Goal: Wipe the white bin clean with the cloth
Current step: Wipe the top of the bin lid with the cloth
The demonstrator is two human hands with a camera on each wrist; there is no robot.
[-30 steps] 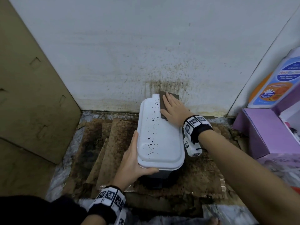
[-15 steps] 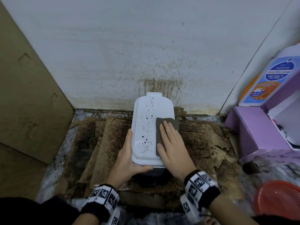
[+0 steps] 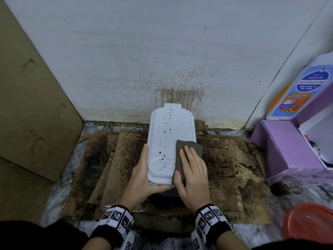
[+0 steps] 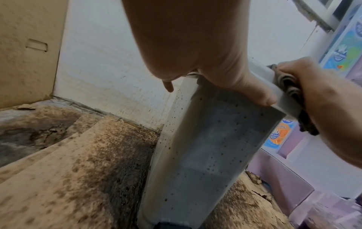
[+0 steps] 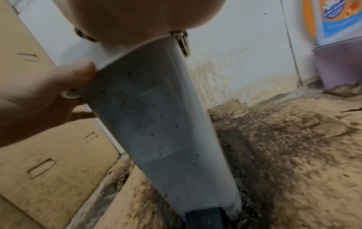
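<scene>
The white bin [image 3: 167, 138] stands on the floor against the wall, its lid speckled with dark spots down the middle. My left hand [image 3: 144, 177] grips the lid's near-left corner, fingers along the side and thumb curled under the front edge. My right hand [image 3: 193, 174] lies flat on the brown cloth [image 3: 189, 147], pressing it on the lid's near-right part. In the left wrist view the bin's spotted side [image 4: 205, 155] shows, with the cloth [image 4: 290, 86] bunched over the lid's edge under the right hand. The right wrist view shows the bin's front [image 5: 166, 131] and the left hand [image 5: 49, 93].
A stained white wall [image 3: 180, 60] rises right behind the bin. Brown cardboard [image 3: 32, 105] stands at the left. Soiled cardboard sheets [image 3: 117, 159] cover the floor. A purple box [image 3: 288, 147], a labelled bottle [image 3: 297, 92] and a red dish [image 3: 310, 222] sit at the right.
My right hand has slid the cloth from the far end of the lid down its right side to the near end. My left hand has kept its grip.
</scene>
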